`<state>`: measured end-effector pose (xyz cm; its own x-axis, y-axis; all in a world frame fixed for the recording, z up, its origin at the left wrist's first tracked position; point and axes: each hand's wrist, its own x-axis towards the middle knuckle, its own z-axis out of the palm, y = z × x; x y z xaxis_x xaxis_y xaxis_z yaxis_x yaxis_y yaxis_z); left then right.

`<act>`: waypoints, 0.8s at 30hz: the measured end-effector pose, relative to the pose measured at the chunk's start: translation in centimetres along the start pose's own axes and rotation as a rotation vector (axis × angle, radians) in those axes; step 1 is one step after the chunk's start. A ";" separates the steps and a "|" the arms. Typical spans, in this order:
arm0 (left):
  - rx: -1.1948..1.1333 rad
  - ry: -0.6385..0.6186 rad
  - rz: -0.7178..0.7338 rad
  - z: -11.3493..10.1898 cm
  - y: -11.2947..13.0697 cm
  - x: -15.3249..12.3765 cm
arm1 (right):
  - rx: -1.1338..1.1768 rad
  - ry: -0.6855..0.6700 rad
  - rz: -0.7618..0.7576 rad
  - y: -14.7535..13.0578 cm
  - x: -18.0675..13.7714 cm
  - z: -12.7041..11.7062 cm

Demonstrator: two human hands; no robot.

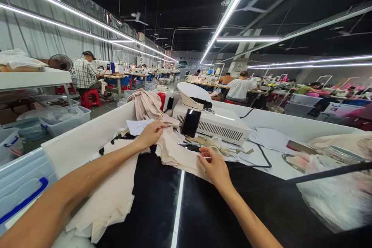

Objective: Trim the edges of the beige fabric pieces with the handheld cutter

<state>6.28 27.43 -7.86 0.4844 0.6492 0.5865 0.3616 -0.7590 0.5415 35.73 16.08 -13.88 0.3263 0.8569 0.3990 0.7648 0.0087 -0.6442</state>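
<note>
A stack of cream fabric pieces lies on the black tabletop in front of me. My left hand is closed at the stack's far end, fingertips pinching the fabric there. At the near right end, my right hand has its thumb and curled fingers at the fabric edge. More cream fabric pieces are spread beneath my left forearm and hang toward the front. Behind the left hand, a bundle of pleated pinkish fabric rests against the tray wall beside a printed paper sheet.
Behind the stack stands a white vented machine with a white peaked cap on top and a phone leaning against it. Fabric scraps lie in front. At right are a black cable and a plastic bag. People sit working beyond.
</note>
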 end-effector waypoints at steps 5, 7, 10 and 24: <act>-0.015 -0.089 0.143 0.8 3.5 0.5 | -0.029 -0.092 -0.008 -0.6 -0.1 -0.6; -0.014 -0.165 0.183 1.5 3.9 0.5 | -0.039 -0.106 -0.017 -0.7 -0.2 -0.7; 0.002 -0.272 0.189 2.6 3.2 0.1 | -0.063 -0.112 -0.021 -0.7 -0.2 -0.9; 0.095 -0.402 0.042 4.1 0.1 -2.3 | -0.126 -0.115 -0.239 -4.6 -5.9 -2.5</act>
<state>8.50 25.64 -11.67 0.7663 0.5603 0.3146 0.3975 -0.7980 0.4529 31.66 9.72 -11.59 0.0689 0.8911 0.4486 0.8780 0.1593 -0.4514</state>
